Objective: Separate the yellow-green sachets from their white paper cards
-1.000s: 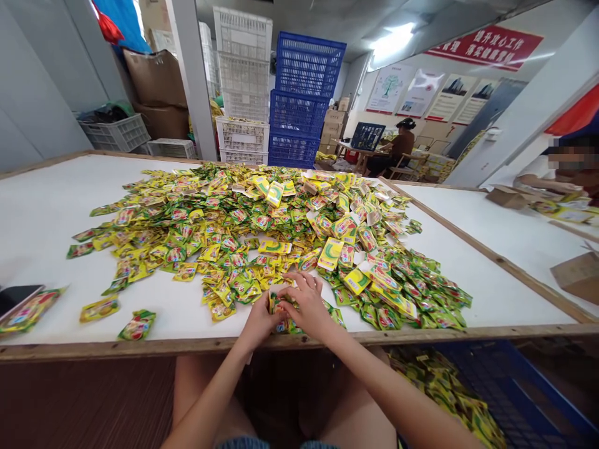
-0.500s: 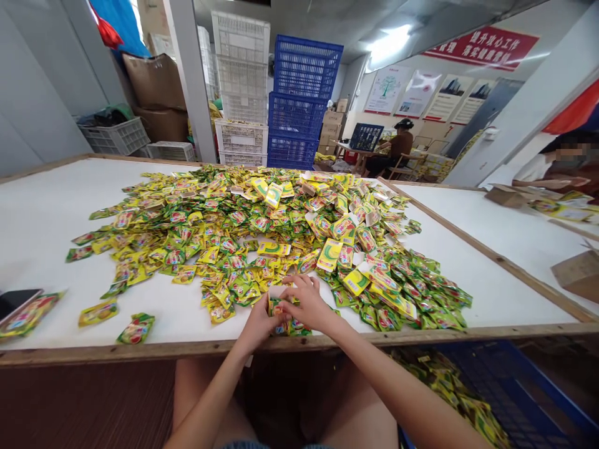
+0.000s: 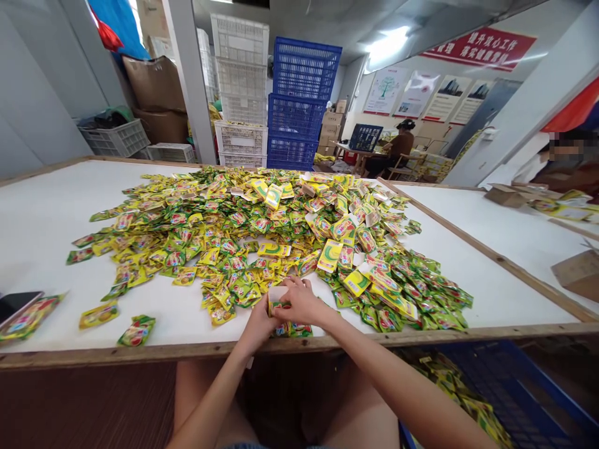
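Near the table's front edge, my left hand (image 3: 259, 324) is closed around a small carton (image 3: 277, 294) with a pale open flap. My right hand (image 3: 302, 304) reaches across from the right, its fingers curled over the carton's open end; whatever lies between its fingertips is hidden. Below both hands, a few green and red sachets (image 3: 299, 329) lie on the table. Directly beyond is a wide heap of yellow and green sachets (image 3: 224, 243). Several yellow cartons lie on its right part, among them an upright-lying yellow carton (image 3: 330, 255).
The white table (image 3: 42, 199) has a wooden rim (image 3: 187, 352). A phone (image 3: 19, 304) and loose sachets (image 3: 136, 330) lie at left. Below right, a blue crate (image 3: 528, 393) holds sachets. Stacked blue crates (image 3: 304, 68) stand behind. A seated person (image 3: 401, 146) and another at right are nearby.
My right hand has shifted slightly left over the carton, and its fingers have drawn closer together. More of the carton's pale flap shows now. My left hand stays in place.
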Motion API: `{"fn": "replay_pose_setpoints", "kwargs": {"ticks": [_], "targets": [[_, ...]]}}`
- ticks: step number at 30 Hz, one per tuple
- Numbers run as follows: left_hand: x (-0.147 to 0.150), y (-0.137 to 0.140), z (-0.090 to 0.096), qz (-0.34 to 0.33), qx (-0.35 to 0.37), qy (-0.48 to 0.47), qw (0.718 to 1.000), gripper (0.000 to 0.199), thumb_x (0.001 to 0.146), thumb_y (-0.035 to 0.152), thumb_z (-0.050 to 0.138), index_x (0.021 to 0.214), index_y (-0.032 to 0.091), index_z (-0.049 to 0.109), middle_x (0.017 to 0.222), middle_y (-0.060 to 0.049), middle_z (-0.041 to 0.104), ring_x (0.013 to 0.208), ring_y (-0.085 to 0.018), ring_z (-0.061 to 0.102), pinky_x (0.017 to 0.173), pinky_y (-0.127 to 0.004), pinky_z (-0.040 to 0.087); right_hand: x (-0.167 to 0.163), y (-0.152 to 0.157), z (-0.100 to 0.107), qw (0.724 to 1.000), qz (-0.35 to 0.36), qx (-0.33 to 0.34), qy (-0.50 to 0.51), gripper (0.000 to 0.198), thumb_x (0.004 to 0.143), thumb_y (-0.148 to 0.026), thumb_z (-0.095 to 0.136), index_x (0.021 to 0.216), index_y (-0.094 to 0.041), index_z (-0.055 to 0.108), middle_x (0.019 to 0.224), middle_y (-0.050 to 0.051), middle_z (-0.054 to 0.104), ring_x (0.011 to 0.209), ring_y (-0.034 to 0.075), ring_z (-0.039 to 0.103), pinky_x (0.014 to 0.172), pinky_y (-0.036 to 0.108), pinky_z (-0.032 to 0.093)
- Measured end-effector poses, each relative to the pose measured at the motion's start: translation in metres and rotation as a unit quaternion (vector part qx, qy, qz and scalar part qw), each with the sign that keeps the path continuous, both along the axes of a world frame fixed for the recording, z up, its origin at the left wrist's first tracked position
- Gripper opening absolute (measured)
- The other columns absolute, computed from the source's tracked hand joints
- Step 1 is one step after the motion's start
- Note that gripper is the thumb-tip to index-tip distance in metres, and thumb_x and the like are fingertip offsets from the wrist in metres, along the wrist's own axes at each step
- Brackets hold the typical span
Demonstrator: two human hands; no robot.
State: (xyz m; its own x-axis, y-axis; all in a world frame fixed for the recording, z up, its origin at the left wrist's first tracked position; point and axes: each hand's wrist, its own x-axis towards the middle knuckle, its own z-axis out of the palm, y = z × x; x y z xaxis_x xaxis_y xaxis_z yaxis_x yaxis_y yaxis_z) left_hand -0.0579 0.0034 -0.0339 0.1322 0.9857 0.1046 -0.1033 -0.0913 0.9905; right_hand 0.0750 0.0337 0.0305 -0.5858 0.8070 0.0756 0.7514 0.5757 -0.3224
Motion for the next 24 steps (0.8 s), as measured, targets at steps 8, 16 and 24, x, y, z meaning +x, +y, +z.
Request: {"fn": "replay_pose_setpoints", "kwargs": {"ticks": [8, 16, 24], "targets": [[-0.001, -0.008, 0.009, 0.033, 0.007, 0.009, 0.999, 0.059, 0.068, 0.026, 0.065, 0.118, 0.021, 0.035, 0.099, -0.005, 0.06, 0.089, -0.018, 0.06, 0.079, -0.033, 0.048, 0.021, -0.017, -0.023, 0.965, -0.074, -0.047, 0.249, 0.014, 0.077, -0.024, 0.058, 0.091, -0.021, 0.058, 0.082, 0.0, 0.063, 0.079, 0.016, 0.057, 0.081, 0.034, 0.039], [-0.01, -0.013, 0.009, -0.022, -0.019, -0.001, 1.0, 0.034, 0.074, 0.031, 0.061, 0.101, 0.02, 0.045, 0.089, -0.003, 0.06, 0.079, -0.017, 0.062, 0.069, -0.029, 0.05, 0.022, -0.028, -0.048, 0.883, -0.118, -0.106, 0.442, 0.017, 0.082, -0.03, 0.052, 0.093, -0.019, 0.058, 0.092, 0.004, 0.064, 0.085, 0.016, 0.06, 0.078, 0.03, 0.046], [-0.012, -0.011, 0.014, -0.023, -0.002, 0.004, 1.0, 0.038, 0.074, 0.031, 0.061, 0.108, 0.02, 0.047, 0.104, -0.006, 0.059, 0.087, -0.017, 0.061, 0.078, -0.03, 0.048, 0.016, -0.017, -0.043, 0.872, -0.096, -0.126, 0.463, 0.022, 0.083, -0.028, 0.049, 0.102, -0.019, 0.056, 0.08, 0.002, 0.063, 0.075, 0.015, 0.059, 0.07, 0.027, 0.047]]}}
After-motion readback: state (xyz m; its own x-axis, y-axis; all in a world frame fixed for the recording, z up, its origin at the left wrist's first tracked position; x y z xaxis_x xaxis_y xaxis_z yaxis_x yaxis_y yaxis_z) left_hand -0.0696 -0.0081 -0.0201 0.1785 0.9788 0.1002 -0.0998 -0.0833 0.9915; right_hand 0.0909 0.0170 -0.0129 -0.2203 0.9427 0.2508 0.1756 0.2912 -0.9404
